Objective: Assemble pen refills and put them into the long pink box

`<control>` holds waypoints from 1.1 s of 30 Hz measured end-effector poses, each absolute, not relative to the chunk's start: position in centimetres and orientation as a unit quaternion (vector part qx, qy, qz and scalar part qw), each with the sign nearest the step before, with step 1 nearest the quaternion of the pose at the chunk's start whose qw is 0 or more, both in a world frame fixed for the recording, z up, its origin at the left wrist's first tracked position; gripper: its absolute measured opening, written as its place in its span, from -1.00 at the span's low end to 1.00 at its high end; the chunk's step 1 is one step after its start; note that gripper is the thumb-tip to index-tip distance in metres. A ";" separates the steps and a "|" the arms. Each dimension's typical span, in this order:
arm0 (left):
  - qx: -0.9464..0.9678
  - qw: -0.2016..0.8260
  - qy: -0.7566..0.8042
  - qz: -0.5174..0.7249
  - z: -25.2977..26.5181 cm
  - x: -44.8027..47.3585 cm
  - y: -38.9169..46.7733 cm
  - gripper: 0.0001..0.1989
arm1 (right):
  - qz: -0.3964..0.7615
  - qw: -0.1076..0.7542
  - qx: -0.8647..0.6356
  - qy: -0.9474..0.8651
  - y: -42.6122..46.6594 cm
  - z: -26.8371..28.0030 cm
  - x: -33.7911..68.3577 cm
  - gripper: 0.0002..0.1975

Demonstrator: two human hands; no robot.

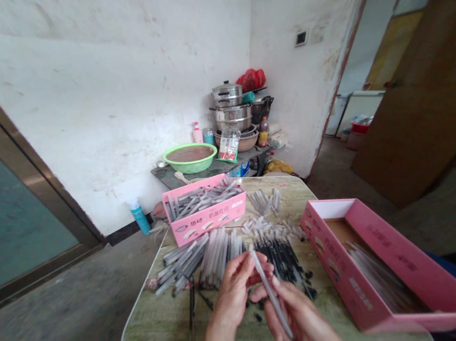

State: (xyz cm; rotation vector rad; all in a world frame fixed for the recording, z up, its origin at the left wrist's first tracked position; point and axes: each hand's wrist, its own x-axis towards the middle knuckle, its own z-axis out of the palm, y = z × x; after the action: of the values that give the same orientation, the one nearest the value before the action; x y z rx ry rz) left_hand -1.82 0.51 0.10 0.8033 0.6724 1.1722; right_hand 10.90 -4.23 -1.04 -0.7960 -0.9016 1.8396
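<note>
A translucent pen with a greyish barrel slants between my two hands over the table. My left hand has its thumb and fingers closed around the pen's upper end. Lower down, my right hand grips the barrel between thumb and fingers. Just beyond the hands lie a row of clear pen barrels and a bunch of black-filled pen parts. Grey pens are heaped to the left. Small clear pieces, perhaps caps, are scattered behind the black parts.
A pink box full of pens stands at the table's back left. At the right, a larger pink box holds clear barrels. Behind the table, a low stand carries a green basin and stacked pots.
</note>
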 end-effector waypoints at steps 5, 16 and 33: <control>0.384 0.703 0.290 0.523 0.8 -1.7 -0.3 -0.65 | 0.749 0.507 -0.306 -0.296 -4.7 -1.4 10.0 -0.67; 0.320 0.634 0.343 0.614 0.3 0.0 -0.7 -0.70 | 0.147 0.400 -0.607 -0.671 -5.0 -1.4 9.9 -0.60; 0.321 0.716 0.295 0.546 0.6 -1.0 -0.8 -0.72 | 0.650 0.521 -0.385 -0.396 -6.0 -0.1 9.6 -0.58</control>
State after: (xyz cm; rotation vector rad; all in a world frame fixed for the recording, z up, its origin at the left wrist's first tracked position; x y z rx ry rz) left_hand -0.99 -0.79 0.61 0.7107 0.6530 1.2085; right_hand 9.55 -6.03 -0.07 -0.9231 -0.9489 1.5580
